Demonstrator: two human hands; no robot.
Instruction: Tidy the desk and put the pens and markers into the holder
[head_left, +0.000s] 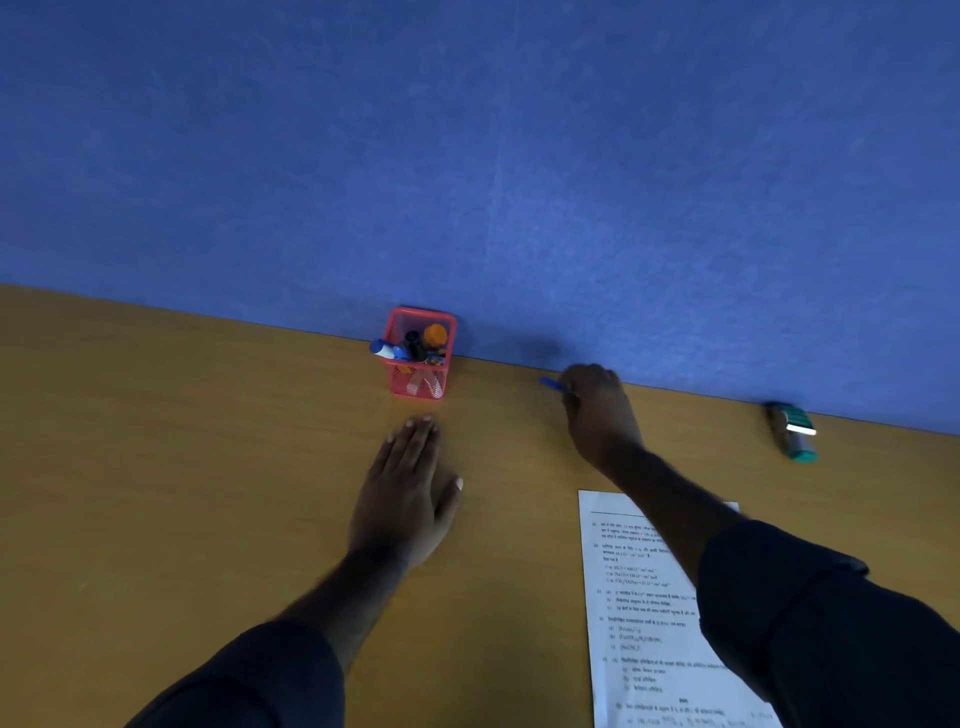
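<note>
A red mesh holder (420, 375) stands at the back of the wooden desk (182, 467) against the blue wall, with several markers and pens in it. My left hand (410, 483) lies flat on the desk just in front of the holder, fingers spread, holding nothing. To the right of the holder, near the wall, my right hand (597, 410) is closed on a blue pen (551, 384), whose end sticks out to the left of the fingers.
A printed paper sheet (639, 613) lies at the front right, partly under my right forearm. A green and white stapler-like object (795, 431) sits at the far right by the wall. The blue wall (467, 156) bounds the desk's back edge.
</note>
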